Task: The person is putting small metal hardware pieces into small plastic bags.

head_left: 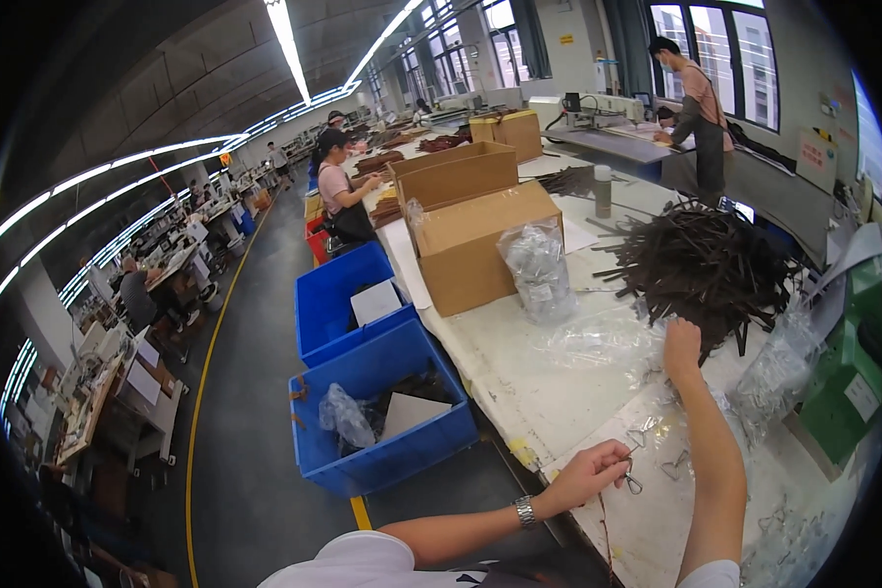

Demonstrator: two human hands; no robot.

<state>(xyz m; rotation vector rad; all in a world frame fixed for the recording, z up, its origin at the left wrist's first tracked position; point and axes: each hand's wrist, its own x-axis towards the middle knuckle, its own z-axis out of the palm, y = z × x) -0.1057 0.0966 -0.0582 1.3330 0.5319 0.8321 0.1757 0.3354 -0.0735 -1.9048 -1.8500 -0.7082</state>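
Close in, my left hand (590,472) has its fingertips pinched narrow on a small metal clip (633,482), which hangs just below the thumb over the near edge of the long white worktable (519,372). A thin dark strand seems to trail down from that hand, though it is too fine for me to be sure.

My right hand (682,341) is stretched well forward, fingers curled down at the near edge of a big heap of dark brown strips (706,265); I cannot tell whether they have closed on a strip or only rest on the pile. The heap lies straight ahead of that hand and slightly to its right, its strips splayed every way with no common axis. So the right hand is clearly nearer the strips, and the left is well back from them.

Between my two hands more loose metal clips (671,465) lie on clear plastic. Farther left stand cardboard boxes (475,245) on the table and blue bins (382,412) on the floor beside it.
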